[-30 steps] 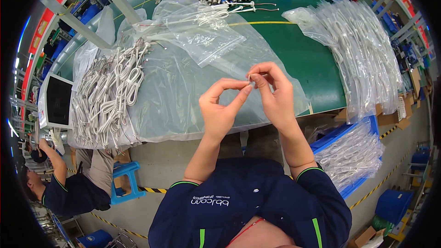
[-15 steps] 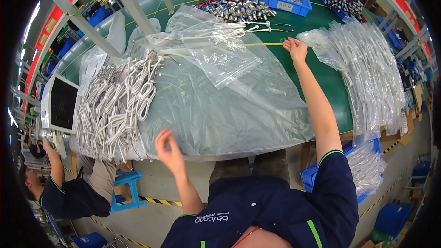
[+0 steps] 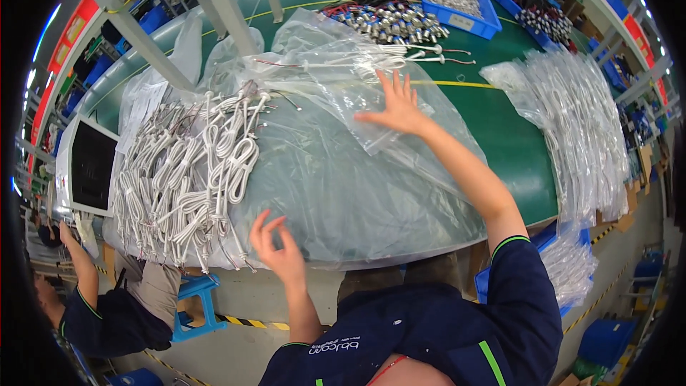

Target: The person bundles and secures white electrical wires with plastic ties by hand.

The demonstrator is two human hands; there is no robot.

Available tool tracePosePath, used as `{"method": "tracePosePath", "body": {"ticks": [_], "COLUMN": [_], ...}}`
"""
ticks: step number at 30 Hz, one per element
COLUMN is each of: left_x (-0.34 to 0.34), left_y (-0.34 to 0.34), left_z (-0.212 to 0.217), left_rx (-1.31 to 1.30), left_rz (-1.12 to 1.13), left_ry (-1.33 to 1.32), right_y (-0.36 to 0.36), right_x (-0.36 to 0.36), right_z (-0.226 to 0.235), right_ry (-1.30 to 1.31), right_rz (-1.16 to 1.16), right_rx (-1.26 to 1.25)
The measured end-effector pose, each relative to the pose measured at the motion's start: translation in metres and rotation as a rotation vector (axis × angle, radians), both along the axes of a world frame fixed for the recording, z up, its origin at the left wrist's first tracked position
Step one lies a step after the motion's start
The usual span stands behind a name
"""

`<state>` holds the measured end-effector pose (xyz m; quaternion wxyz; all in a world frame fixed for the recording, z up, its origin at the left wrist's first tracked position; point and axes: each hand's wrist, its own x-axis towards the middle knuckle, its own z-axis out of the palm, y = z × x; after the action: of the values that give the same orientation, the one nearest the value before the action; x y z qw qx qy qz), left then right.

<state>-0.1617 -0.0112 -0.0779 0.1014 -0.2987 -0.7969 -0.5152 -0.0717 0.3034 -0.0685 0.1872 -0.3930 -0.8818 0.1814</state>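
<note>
My right hand [image 3: 397,106] is open, its fingers spread over a clear plastic bag [image 3: 374,140]; whether it touches the bag I cannot tell. Just past its fingertips, white cables [image 3: 420,50] with round white fittings and thin bare-looking leads lie at the table's middle. My left hand [image 3: 277,249] hovers by the near table edge, empty, its fingers apart and slightly curled. Beside it on the left lies a wide pile of coiled white cables [image 3: 187,179]. A large clear plastic sheet [image 3: 343,207] covers the green table [image 3: 514,150] under and between my hands.
Bagged white cables [image 3: 579,121] are stacked on the right, above a blue bin [image 3: 483,284] of bagged pieces. Metal connectors [image 3: 393,23] and a blue tray [image 3: 493,27] stand at the back. Metal posts [image 3: 229,7] rise behind the cables. A co-worker [image 3: 118,300] sits at left, near a monitor [image 3: 93,164].
My right hand has swung left from the bare green table to the clear bag, its fingers spreading. My left hand stays near the front edge. The view has shifted slightly.
</note>
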Motion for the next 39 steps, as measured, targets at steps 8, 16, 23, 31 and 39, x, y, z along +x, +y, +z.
{"method": "tracePosePath", "body": {"ticks": [8, 16, 23, 31, 39], "left_x": [0.016, 0.008, 0.033, 0.066, 0.154], "left_y": [-0.001, 0.003, 0.071, 0.109, 0.181], "left_z": [0.002, 0.011, 0.047, 0.052, 0.077], "left_rx": [0.004, -0.026, 0.306, 0.056, -0.257], "left_rz": [-0.091, -0.099, -1.148, -1.033, -1.328], "left_ry": [-0.038, -0.099, -1.077, -1.137, 0.141], "right_y": [0.006, -0.022, -0.092, -0.067, -0.016], "right_x": [0.010, 0.090, 0.138, 0.210, 0.255], "right_z": [-0.034, 0.047, 0.057, 0.045, 0.033], "right_ry": [-0.152, 0.108, 0.089, -0.059, -0.037], "right_rz": [0.030, 0.037, 0.447, -0.139, -0.417], "right_rx": [0.100, 0.464, 0.709, 0.529, 0.518]}}
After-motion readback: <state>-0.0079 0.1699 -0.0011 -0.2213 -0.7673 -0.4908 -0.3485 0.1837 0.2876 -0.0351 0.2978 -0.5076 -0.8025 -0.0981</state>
